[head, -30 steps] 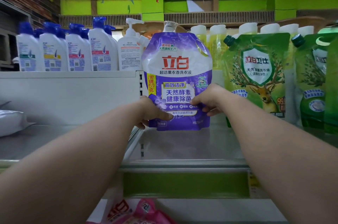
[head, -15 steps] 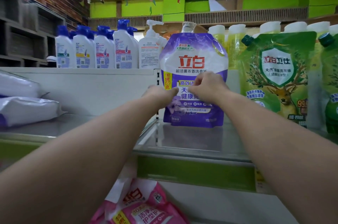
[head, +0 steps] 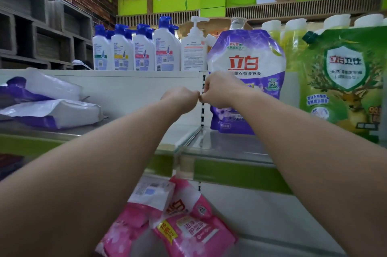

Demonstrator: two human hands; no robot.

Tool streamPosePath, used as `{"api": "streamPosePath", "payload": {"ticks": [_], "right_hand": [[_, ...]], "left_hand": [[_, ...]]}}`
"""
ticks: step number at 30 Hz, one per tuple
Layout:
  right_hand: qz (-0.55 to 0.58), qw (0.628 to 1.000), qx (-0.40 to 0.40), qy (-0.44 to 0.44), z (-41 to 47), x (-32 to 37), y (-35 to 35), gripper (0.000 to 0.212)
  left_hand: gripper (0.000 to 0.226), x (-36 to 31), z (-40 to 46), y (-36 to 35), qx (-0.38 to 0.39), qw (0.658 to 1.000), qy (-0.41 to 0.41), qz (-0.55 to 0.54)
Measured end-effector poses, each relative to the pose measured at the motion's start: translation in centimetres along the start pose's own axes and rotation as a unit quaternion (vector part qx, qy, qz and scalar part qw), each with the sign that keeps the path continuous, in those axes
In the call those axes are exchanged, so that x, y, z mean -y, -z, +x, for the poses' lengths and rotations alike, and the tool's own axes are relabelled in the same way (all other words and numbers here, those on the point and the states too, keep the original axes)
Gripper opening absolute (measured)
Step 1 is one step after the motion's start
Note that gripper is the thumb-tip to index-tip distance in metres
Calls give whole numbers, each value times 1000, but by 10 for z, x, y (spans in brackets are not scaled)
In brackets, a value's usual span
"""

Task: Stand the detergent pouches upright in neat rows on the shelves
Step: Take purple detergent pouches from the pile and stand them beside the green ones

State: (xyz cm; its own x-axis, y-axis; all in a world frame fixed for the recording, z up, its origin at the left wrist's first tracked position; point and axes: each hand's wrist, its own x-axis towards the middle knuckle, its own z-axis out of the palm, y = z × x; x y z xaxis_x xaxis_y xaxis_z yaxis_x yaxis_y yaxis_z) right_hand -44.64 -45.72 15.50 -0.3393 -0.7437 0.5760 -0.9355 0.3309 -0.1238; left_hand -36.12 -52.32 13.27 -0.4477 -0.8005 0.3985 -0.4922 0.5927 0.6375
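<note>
A purple detergent pouch (head: pixel 251 64) stands upright on the metal shelf (head: pixel 230 149), next to a standing green pouch (head: pixel 345 80) on its right. My right hand (head: pixel 222 91) is curled in front of the purple pouch's left edge, and I cannot see it holding anything. My left hand (head: pixel 180 99) is curled into a fist just left of it, knuckles touching the right hand, by the slotted shelf upright. Two purple-and-white pouches (head: pixel 52 112) lie flat, stacked on the left shelf. Pink pouches (head: pixel 188 231) lie flat on the lower shelf.
White shampoo bottles with blue caps (head: pixel 144 51) and a white pump bottle (head: pixel 193 51) stand on the top ledge behind. Yellow-green bottles (head: pixel 293 36) stand behind the pouches. A green price rail (head: pixel 240 173) fronts the shelf.
Both hands have come off the purple pouch's lower sides, risen and shifted left until they meet. The pouch stays standing. My view has moved closer and turned left.
</note>
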Motion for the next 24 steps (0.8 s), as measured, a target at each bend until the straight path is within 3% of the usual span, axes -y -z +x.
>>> {"api": "streamPosePath", "payload": {"ticks": [7, 15, 24], "right_hand": [[17, 999, 29, 17, 8, 71, -22, 22], [66, 996, 27, 59, 18, 166, -55, 36], [84, 992, 18, 96, 26, 249, -84, 54]], "left_hand": [[51, 64, 5, 50, -53, 997, 38, 42], [48, 156, 12, 120, -182, 977, 97, 52], [59, 230, 13, 174, -209, 961, 180, -8]]}}
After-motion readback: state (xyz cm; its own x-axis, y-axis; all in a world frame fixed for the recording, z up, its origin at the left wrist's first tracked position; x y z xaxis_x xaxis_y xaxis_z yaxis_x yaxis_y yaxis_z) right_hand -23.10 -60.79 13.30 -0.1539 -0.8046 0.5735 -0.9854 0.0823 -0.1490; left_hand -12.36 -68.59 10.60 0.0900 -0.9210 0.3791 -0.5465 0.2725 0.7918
